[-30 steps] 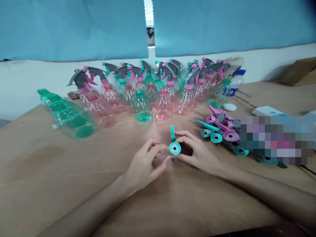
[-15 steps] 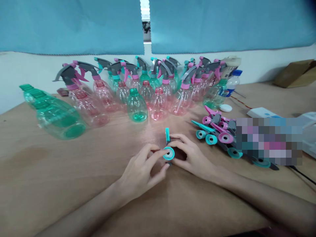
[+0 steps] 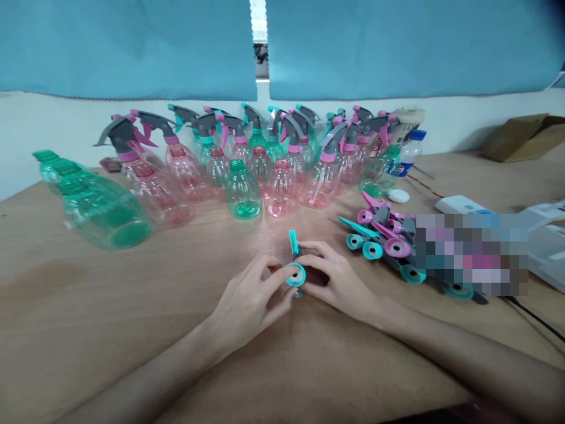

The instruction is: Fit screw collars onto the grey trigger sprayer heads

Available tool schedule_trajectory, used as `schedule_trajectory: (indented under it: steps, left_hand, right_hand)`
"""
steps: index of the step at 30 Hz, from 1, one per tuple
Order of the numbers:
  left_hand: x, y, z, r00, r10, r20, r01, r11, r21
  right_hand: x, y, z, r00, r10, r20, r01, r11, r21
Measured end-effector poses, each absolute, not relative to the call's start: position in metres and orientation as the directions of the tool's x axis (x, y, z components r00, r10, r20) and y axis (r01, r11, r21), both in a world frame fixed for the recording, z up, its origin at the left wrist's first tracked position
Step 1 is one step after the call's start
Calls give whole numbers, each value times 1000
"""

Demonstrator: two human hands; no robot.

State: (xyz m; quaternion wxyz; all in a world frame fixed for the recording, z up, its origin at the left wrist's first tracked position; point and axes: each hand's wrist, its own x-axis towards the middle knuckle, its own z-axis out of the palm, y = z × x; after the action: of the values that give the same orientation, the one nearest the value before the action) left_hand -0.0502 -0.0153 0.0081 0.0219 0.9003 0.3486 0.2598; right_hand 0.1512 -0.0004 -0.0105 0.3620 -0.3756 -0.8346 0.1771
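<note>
A trigger spray head (image 3: 295,275), grey with a teal collar and lever, is between my hands above the table (image 3: 132,330). Its round collar opening faces me. My right hand (image 3: 342,282) is closed around the head from the right side, hiding most of its grey body. At the collar's left, my left hand (image 3: 249,294) has its forefinger at the opening and its thumb on the lower edge. To the right lies a pile of loose spray heads (image 3: 397,247) with pink and teal collars, partly blurred out.
Open-necked bottles, green (image 3: 242,191) and pink (image 3: 281,191), stand ahead of my hands, with several capped spray bottles (image 3: 324,176) behind. Green bottles (image 3: 106,212) lie nested at left. A blue-capped bottle (image 3: 408,156), white power strip (image 3: 463,207) and cardboard box (image 3: 521,138) are at right.
The view has shifted slightly, so most things sit a little further left. My left thumb has come up against the collar's lower edge; the spray head tilts slightly more.
</note>
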Motion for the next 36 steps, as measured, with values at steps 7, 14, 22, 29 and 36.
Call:
schedule_trajectory:
  steps: [7,14,22,29,36]
  left_hand:
    - [-49,-11,5,568,712,413,580,-702,413]
    - [-49,-10,6,543,693,473,545,-720,429]
    - [-52,-12,6,518,685,513,560,-724,402]
    - [-53,-10,8,521,695,496,599,-712,368]
    - [-42,-9,10,550,664,507,609,-734,301]
  right_hand:
    - [151,0,-13,-484,736,473,496,676,-545]
    - [151,0,-11,-511,735,445,479,674,-563]
    - [187,-29,21,-481,737,475,542,676,-499]
    - [308,-51,21,14,835,550,915,210,-343]
    - [361,-35,-23,7,909,416,983,69,-168]
